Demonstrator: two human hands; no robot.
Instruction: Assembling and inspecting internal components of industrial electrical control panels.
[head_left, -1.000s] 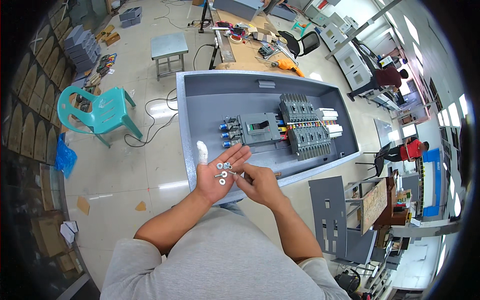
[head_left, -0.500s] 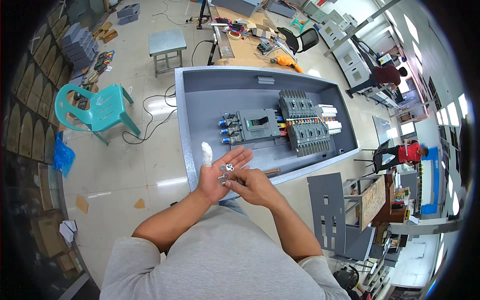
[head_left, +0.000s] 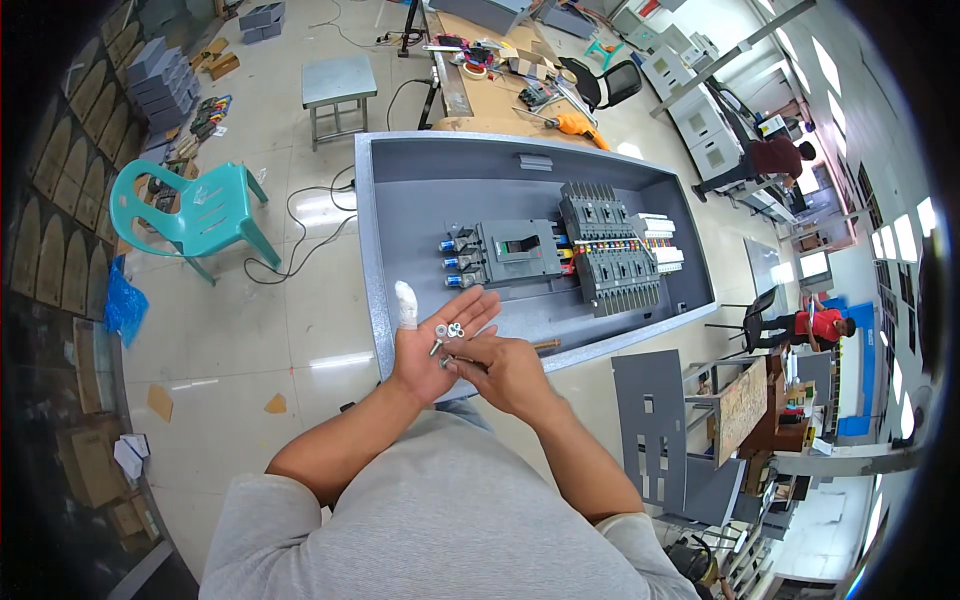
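My left hand [head_left: 425, 362] lies palm up with its fingers stretched out and its thumb wrapped in white. Several washers [head_left: 455, 330] and a small bolt [head_left: 436, 347] rest loose on that palm. Over the palm, my right hand [head_left: 503, 372] pinches another small bolt [head_left: 445, 362] between thumb and fingertips; its full shape is partly hidden. Just beyond both hands stands a grey metal cabinet box [head_left: 366, 235]. Inside it are a large circuit breaker [head_left: 520, 252], a bank of smaller breakers [head_left: 612, 262] and a row of white modules [head_left: 657, 243].
A green plastic chair [head_left: 215, 210] and a metal stool [head_left: 338, 82] stand on the left. Behind the box, a wooden workbench [head_left: 480, 100] holds an orange power tool [head_left: 578, 125]. A grey cut-out panel [head_left: 650, 425] leans at right. Two people [head_left: 785, 162] are farther off.
My right fingertips have shifted slightly over the left palm, and the small bolts and washers there have moved a little. Both hands have drifted slightly left.
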